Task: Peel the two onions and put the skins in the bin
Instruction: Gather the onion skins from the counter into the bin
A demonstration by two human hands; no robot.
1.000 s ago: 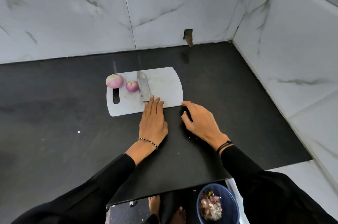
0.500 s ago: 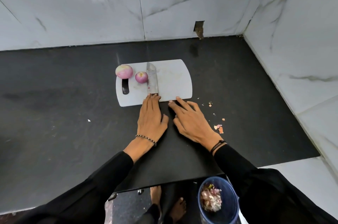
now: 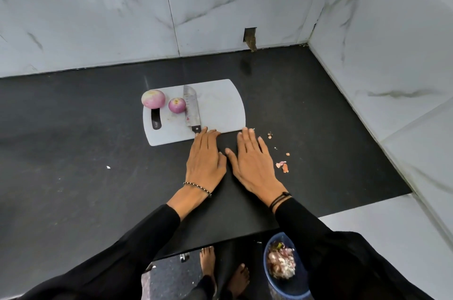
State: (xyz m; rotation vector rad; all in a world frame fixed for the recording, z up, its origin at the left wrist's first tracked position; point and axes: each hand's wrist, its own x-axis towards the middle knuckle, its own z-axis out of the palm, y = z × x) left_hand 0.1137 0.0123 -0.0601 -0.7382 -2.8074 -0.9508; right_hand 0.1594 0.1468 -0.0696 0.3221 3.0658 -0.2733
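A black stone countertop (image 3: 73, 152) is spreading out under everything, with pale marble-veined wall tiles (image 3: 98, 17) standing behind and to the right of it. A white plastic cutting board with rounded corners and a slot handle (image 3: 220, 108) is lying flat on it, and serves here as the landmark. A round blue bin (image 3: 286, 292) is sitting well nearer the person than the board, below the counter's edge, holding a heap of pinkish onion skins (image 3: 280, 263).

The left hand (image 3: 206, 160) is lying flat and released on the counter just nearer than the board, fingers straight and gripping nothing; its fingertips are touching the board's near edge. The right hand (image 3: 252, 162) is lying flat and released beside it, off the board's near right corner, fingers straight and holding nothing; whether its fingertips are touching the board cannot be told.

A broad steel knife with a black handle (image 3: 191, 108) is lying on the board left of its middle, its handle end running toward the left hand's fingertips. A larger peeled pink-white onion (image 3: 153, 98) is sitting on the board's far left corner, above the slot, well apart from both hands; a smaller peeled purple-pink onion (image 3: 177, 105) is sitting between it and the blade. A few small pinkish skin scraps (image 3: 282, 166) are lying on the counter off the board's near right side, just right of the right hand.
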